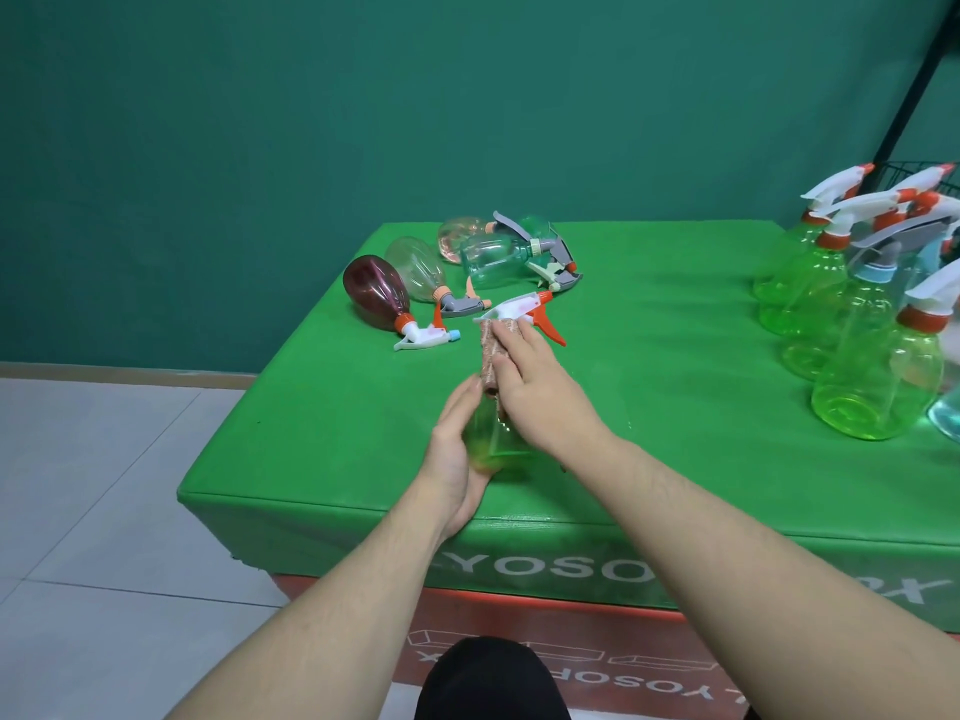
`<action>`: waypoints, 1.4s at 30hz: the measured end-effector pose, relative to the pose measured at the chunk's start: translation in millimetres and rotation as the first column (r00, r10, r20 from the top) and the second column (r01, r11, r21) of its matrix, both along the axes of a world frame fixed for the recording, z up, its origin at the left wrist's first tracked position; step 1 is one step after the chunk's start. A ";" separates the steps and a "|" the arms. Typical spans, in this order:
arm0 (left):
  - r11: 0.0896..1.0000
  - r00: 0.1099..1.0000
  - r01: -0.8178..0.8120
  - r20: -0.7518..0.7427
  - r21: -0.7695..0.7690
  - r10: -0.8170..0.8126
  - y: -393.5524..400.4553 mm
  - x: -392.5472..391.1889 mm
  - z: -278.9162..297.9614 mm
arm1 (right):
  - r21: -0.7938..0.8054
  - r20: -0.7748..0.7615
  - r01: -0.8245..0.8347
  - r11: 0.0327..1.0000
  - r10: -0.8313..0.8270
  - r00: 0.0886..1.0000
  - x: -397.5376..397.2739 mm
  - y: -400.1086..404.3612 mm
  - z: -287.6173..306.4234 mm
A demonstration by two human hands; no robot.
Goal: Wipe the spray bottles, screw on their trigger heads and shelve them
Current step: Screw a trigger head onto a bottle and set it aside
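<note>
- A green padded tabletop [649,387] carried everything; upright green spray bottles [878,387] stood clustered at its right edge, beside a black wire shelf [930,171].
- Five unwiped bottles [376,293] lay on their sides at the far left.
- The left hand [457,449] had its grip closed around a green spray bottle [498,439], above the tabletop's near edge.
- The right hand [540,392] pressed a brown cloth [493,356] against its neck, grip closed on the cloth.
- Its trigger head [524,309] looked fitted; wiping seemed underway, shelving probably next.

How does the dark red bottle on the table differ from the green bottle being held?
The dark red bottle lies untouched on the table; the green bottle is gripped and wiped with a cloth. The red one's nozzle tip is blue, the green one's orange. Both carry trigger heads.
</note>
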State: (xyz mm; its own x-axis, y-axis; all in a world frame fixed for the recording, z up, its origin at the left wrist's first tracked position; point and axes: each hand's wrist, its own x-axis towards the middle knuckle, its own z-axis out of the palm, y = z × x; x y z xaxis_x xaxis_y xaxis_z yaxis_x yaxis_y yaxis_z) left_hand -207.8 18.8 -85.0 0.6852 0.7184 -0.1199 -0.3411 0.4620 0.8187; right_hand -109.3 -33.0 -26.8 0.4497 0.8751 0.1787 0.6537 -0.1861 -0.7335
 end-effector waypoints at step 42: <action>0.975 0.978 0.200 -0.084 0.095 -0.192 -69.3 50.0 40.2 | 0.242 -0.479 0.345 0.907 -0.198 0.855 28.8 -94.9 10.8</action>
State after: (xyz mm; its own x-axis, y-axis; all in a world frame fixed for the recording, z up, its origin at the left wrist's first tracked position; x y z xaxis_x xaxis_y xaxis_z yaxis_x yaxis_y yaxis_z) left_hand -157.8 -50.5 -44.8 0.8057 0.5823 -0.1087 -0.1889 0.4266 0.8845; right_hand -80.4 -127.9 -15.9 0.7555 0.6384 0.1471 0.2114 -0.0251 -0.9771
